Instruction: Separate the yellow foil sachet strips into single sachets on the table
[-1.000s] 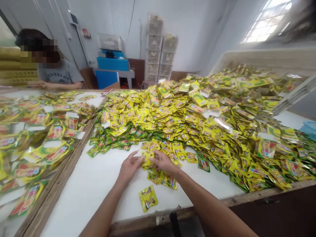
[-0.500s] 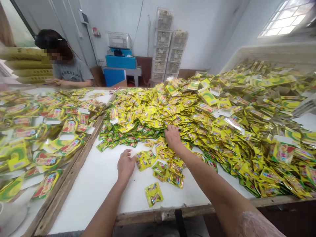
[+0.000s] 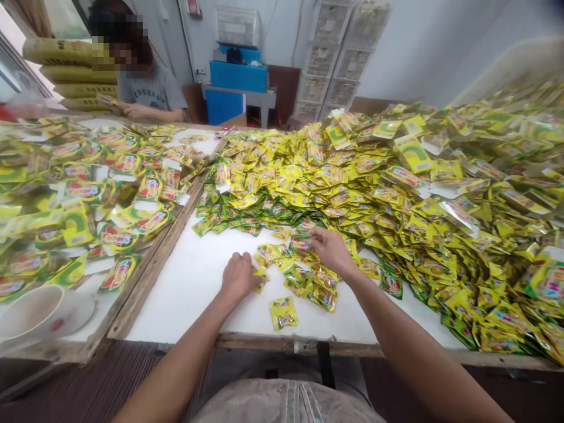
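Note:
A huge heap of small yellow and green sachets (image 3: pixel 396 188) covers most of the white table (image 3: pixel 194 282). My left hand (image 3: pixel 238 276) rests knuckles up on the table with curled fingers on a yellow sachet (image 3: pixel 261 278). My right hand (image 3: pixel 328 249) lies at the near edge of the heap, its fingers pinching a sachet (image 3: pixel 300 244). Between and below my hands lies a small loose cluster of sachets (image 3: pixel 308 282). One single sachet (image 3: pixel 283 312) lies apart near the table's front edge.
A second table on the left holds larger yellow packets (image 3: pixel 88 194), with a white bowl (image 3: pixel 35 311) at its near corner. A person in a grey shirt (image 3: pixel 150 91) works at the far left. Stacked white crates (image 3: pixel 339 53) and a blue machine (image 3: pixel 238 73) stand against the back wall.
My right hand has drawn back from deeper in the heap toward me, bringing a sachet with it. My left hand shifted slightly right onto a sachet. The camera tilted down.

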Tool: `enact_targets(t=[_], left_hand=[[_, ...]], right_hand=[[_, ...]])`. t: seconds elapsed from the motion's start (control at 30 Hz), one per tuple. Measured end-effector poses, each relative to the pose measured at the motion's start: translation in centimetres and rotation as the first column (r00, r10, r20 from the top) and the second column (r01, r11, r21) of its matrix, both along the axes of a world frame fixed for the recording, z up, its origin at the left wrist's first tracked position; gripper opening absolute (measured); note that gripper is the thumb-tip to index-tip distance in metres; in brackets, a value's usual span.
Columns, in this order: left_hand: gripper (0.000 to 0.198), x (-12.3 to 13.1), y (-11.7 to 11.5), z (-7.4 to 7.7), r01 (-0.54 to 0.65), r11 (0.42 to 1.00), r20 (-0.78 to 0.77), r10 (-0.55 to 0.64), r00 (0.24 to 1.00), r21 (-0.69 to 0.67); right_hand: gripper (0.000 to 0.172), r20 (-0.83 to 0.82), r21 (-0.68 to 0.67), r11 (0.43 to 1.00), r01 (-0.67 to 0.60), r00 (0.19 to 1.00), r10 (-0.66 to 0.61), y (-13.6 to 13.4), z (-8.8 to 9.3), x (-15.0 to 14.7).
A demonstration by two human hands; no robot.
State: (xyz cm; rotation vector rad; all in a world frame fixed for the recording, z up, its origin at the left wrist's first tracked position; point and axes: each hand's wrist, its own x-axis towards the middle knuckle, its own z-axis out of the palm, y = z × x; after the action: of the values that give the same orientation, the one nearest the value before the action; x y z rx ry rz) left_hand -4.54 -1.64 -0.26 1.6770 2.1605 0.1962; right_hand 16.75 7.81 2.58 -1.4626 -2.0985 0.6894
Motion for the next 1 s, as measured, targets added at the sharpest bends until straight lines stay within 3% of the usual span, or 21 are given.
enact_targets(t=[0.1, 0.2, 0.27, 0.33, 0.4, 0.47, 0.53, 0.63, 0.73, 0.83, 1.0], left_hand=[[0.038, -0.6, -0.8, 0.0, -0.034, 0.999, 0.062, 0.033, 0.997, 0.004], [0.029, -0.8, -1.5, -0.3, -0.152, 0.986, 0.263, 0.128, 0.956, 0.071], [0.026, -0.8, -1.8, -0.8, -0.264, 0.959, 0.474, 0.186, 0.861, 0.103], [0.029, -0.7, -1.9, -1.4, -0.360, 0.930, 0.710, 0.204, 0.675, 0.075], [0.034, -0.6, -2.0, -1.8, -0.415, 0.910, 0.889, 0.205, 0.409, -0.019], [0.035, -0.6, -1.9, -2.0, -0.455, 0.883, 0.962, 0.216, 0.166, -0.119], [0.032, -0.6, -1.8, -1.9, -0.496, 0.848, 0.970, 0.238, 0.039, -0.188], [0.029, -0.5, -1.7, -1.5, -0.539, 0.815, 0.969, 0.246, -0.014, -0.215], [0.029, -0.1, -1.7, -0.8, -0.545, 0.812, 0.973, 0.230, -0.030, -0.208], [0.035, 0.8, -1.9, 0.0, -0.475, 0.861, 0.983, 0.173, -0.060, -0.181], [0.039, 2.0, -1.9, 0.4, -0.400, 0.914, 0.997, 0.050, -0.060, -0.070]], right_hand=[[0.015, 0.005, -0.153, 0.988, 0.037, 0.999, -0.037, -1.8, -1.9, -0.8], [0.024, 0.017, -0.094, 0.984, 0.151, 0.989, -0.150, -2.7, -3.1, -1.5], [0.033, 0.115, -0.028, 0.986, 0.163, 0.981, -0.159, -2.9, -3.3, -2.0], [0.029, 0.266, 0.020, 0.991, 0.129, 0.955, -0.129, -3.1, -3.3, -2.6], [0.014, 0.344, 0.038, 0.995, 0.096, 0.933, -0.103, -3.3, -3.2, -3.0], [0.006, 0.301, 0.034, 0.995, 0.096, 0.948, -0.101, -3.5, -3.0, -3.1], [0.009, 0.154, -0.048, 0.992, 0.119, 0.982, -0.110, -3.8, -2.7, -3.1], [0.022, -0.141, -0.299, 0.952, 0.058, 0.984, -0.104, -4.5, -1.7, -3.3], [0.033, -0.328, -0.445, 0.882, -0.156, 0.945, 0.002, -5.5, -0.7, -4.0], [0.025, -0.303, -0.529, 0.810, -0.251, 0.948, 0.095, -6.0, -0.4, -4.6], [0.022, -0.254, -0.575, 0.783, -0.237, 0.962, 0.105, -5.8, -0.5, -4.7]])
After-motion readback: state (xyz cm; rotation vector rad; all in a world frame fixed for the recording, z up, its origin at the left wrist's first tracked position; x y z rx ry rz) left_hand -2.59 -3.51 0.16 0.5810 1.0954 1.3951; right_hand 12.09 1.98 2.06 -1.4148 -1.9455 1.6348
